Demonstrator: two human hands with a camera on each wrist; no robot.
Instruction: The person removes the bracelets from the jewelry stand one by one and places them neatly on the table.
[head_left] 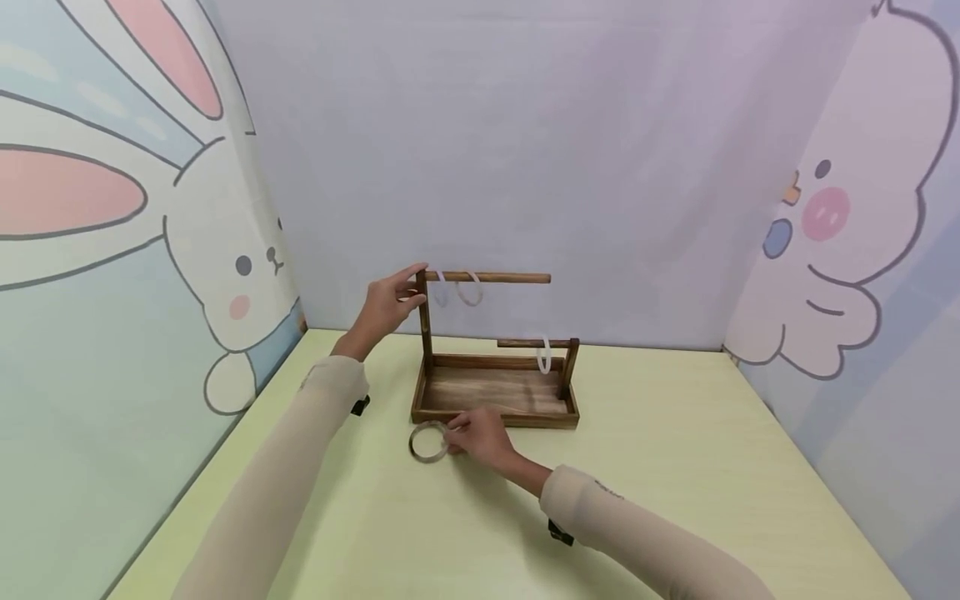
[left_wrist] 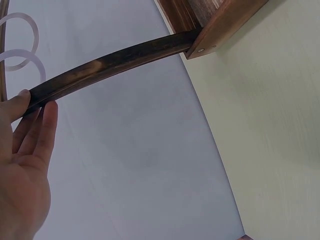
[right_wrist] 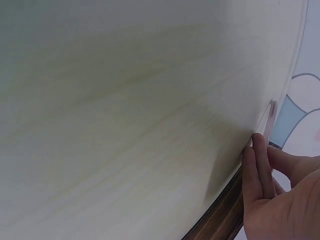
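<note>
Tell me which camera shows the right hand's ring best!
The head view, because the ring shows there as a nearly whole circle. Right wrist: nearly edge-on, partly behind the hand. Left wrist: none of it.

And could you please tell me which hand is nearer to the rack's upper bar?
Left. The left hand grips the post where the upper bar begins; the right hand is lower, by the tray's front edge, pinching a ring.

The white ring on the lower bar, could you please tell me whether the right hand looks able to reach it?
Probably yes: the way over the tray to the white ring looks free, though the right hand pinches the brownish ring, which it would likely need to release first.
</note>
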